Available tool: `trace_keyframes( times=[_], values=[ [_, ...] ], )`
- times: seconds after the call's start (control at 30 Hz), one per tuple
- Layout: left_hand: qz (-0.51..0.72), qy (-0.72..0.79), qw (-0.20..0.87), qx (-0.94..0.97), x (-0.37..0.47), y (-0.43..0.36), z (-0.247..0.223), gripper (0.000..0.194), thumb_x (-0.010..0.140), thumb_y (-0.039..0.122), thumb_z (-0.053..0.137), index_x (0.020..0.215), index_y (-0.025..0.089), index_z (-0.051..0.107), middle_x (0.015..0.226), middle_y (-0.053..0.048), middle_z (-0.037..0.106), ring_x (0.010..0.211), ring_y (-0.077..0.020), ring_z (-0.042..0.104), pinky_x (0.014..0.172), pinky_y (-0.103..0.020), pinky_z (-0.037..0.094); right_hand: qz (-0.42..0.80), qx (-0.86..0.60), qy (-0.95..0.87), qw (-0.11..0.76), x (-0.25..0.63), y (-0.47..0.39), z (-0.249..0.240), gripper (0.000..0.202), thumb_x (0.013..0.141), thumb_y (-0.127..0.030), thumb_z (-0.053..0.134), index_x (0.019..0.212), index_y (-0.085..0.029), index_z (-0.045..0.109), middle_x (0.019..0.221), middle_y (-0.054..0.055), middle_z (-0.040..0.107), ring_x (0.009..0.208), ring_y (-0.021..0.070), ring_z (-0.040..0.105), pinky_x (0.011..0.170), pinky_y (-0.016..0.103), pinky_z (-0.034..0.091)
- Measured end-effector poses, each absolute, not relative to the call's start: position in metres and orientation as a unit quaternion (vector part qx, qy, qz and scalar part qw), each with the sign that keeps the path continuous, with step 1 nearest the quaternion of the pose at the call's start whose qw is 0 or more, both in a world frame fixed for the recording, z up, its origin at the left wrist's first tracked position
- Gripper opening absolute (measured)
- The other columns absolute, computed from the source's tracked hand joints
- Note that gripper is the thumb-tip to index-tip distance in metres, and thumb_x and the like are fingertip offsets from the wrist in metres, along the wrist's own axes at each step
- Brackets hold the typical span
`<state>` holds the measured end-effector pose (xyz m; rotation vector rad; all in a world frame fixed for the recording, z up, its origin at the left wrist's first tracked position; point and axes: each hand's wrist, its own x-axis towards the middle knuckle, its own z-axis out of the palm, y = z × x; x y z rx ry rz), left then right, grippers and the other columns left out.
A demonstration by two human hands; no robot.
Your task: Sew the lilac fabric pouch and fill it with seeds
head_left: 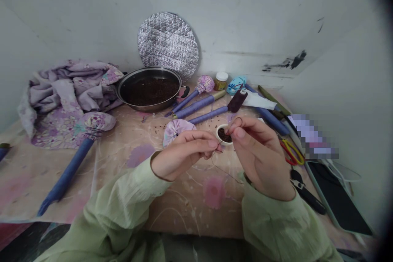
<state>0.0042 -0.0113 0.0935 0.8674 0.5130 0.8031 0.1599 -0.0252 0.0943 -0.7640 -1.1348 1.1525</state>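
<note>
Dark thread (229, 174), fine; at left hand (192, 149), slack trailing over tabletop (175, 213).
Probably light, limp, tangle-prone; best taken near an end. Left hand pinches thread; right hand (260, 155), grip pressed together, contents unclear.

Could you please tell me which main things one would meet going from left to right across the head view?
Purple floral cloth, dark pan, left hand, small white cup, right hand, scissors with red and yellow handles, smartphone.
</note>
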Motion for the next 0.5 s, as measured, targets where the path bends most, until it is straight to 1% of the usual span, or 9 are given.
trace_keyframes(
  times=[0.1,0.23,0.5],
  values=[
    [0.368,0.244,0.81,0.386,0.0046,-0.0114,0.0938,0.02,0.065,0.029,0.072,0.059,0.014,0.061,0.063,-0.001,0.05,0.06,-0.0092,0.041,0.056,-0.025,0.033,0.482,-0.337,-0.511,0.627,0.1605,-0.0261,0.0933,0.004,0.078,-0.028,0.068,0.083,-0.027,0.068,0.08,-0.002,0.059,0.078,0.0101,0.054,0.072,0.023,0.047],
    [0.36,0.231,0.82,0.38,0.0041,-0.0114,0.0935,0.022,0.068,0.03,0.069,0.059,0.013,0.056,0.064,0.0,0.045,0.061,-0.0088,0.041,0.057,-0.024,0.034,0.47,-0.346,-0.512,0.631,0.161,-0.0265,0.0929,0.005,0.079,-0.028,0.068,0.083,-0.026,0.067,0.08,-0.002,0.059,0.076,0.0099,0.054,0.072,0.024,0.047],
    [0.354,0.204,0.838,0.362,0.0043,-0.0107,0.0945,0.021,0.068,0.028,0.064,0.059,0.013,0.052,0.065,0.001,0.041,0.061,-0.0082,0.039,0.057,-0.023,0.035,0.458,-0.357,-0.51,0.634,0.161,-0.026,0.0923,0.006,0.078,-0.029,0.068,0.083,-0.026,0.066,0.079,-0.001,0.058,0.074,0.0107,0.054,0.07,0.025,0.048]
  ],
)
